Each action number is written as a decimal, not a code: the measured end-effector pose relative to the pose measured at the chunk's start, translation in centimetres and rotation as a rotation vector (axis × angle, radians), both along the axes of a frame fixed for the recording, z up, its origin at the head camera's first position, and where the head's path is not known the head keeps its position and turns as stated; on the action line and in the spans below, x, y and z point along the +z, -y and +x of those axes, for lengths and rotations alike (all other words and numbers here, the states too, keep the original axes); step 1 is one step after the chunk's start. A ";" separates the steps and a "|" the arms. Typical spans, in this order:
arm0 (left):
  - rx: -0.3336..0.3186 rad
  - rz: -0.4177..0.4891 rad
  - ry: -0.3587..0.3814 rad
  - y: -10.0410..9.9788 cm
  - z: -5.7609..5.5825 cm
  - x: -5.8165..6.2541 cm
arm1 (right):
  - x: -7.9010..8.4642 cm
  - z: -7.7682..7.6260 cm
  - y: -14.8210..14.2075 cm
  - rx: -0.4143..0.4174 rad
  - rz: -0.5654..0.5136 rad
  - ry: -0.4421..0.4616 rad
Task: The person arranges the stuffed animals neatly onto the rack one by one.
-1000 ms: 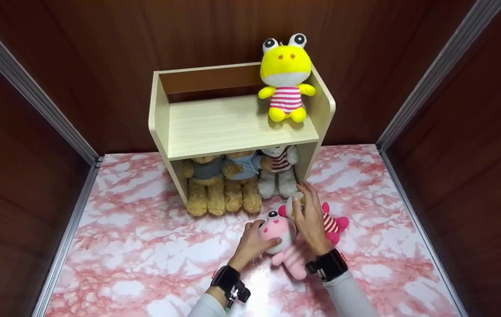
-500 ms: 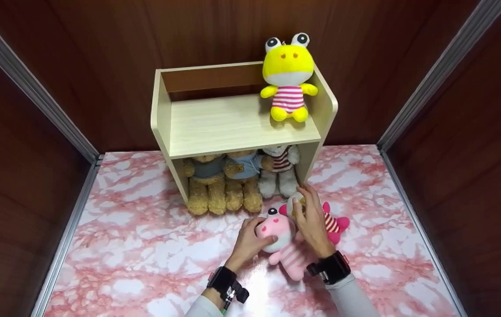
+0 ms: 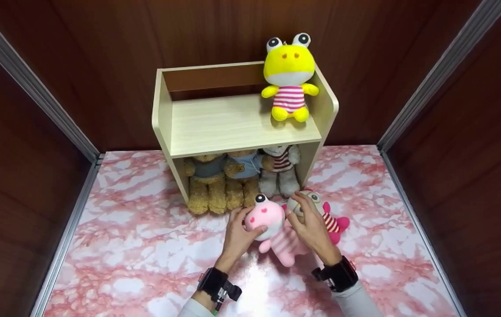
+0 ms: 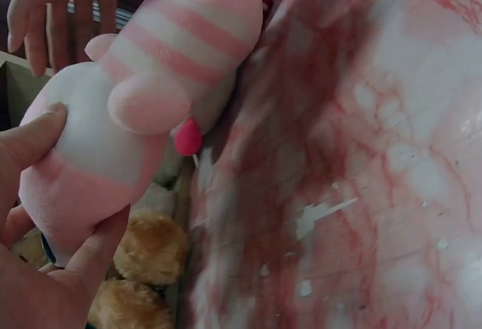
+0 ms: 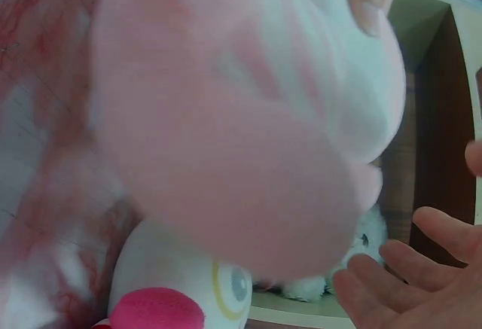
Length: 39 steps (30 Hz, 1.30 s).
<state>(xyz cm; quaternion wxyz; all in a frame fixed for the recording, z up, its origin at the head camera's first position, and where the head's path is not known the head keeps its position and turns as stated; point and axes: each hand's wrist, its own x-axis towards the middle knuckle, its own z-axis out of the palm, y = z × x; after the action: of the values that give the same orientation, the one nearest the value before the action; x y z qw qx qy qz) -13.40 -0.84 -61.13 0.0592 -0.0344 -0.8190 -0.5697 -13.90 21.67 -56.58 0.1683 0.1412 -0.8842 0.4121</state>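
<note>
Just in front of the shelf, the left hand pinches the pink frog plush between thumb and fingers; before the shelf's right end, the right hand, fingers slightly spread, is near the red-striped plush.

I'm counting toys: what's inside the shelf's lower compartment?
Brown bear in grey, brown bear in blue, pale plush in stripes. From above, the board covers most of their heads.
</note>
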 end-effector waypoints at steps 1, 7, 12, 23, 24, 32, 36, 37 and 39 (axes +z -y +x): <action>0.010 -0.002 -0.011 0.2 0.0 0.2 | 0.0 0.1 0.0 0.006 0.000 0.015; 0.057 -0.013 -0.062 1.5 -0.1 1.6 | -0.3 0.2 0.1 0.034 0.007 0.094; 0.073 -0.007 -0.103 2.2 -0.1 2.6 | -0.8 0.2 0.5 0.056 0.007 0.175; 0.053 -0.047 -0.199 3.3 -0.4 4.1 | -1.7 0.4 1.1 0.180 -0.025 0.302; 0.054 -0.050 -0.204 3.4 -0.4 4.2 | -1.7 0.3 1.1 0.199 -0.032 0.318; 0.060 -0.032 -0.214 3.5 -0.4 4.4 | -2.0 0.5 1.5 0.231 -0.028 0.346; 0.057 0.052 -0.208 3.4 -0.5 4.4 | -2.1 0.6 1.8 0.223 -0.066 0.342; 0.054 0.085 -0.206 3.3 -0.6 4.4 | -2.1 0.6 1.9 0.214 -0.080 0.336; 0.049 0.165 -0.195 3.2 -0.5 4.6 | -2.2 0.6 2.0 0.196 -0.116 0.324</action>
<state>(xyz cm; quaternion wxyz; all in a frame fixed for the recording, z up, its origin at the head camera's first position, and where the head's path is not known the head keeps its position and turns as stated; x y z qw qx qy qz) -13.94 -4.07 -56.57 0.1552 -0.0647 -0.7601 -0.6277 -13.34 19.64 -58.76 -0.0092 0.1486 -0.8566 0.4940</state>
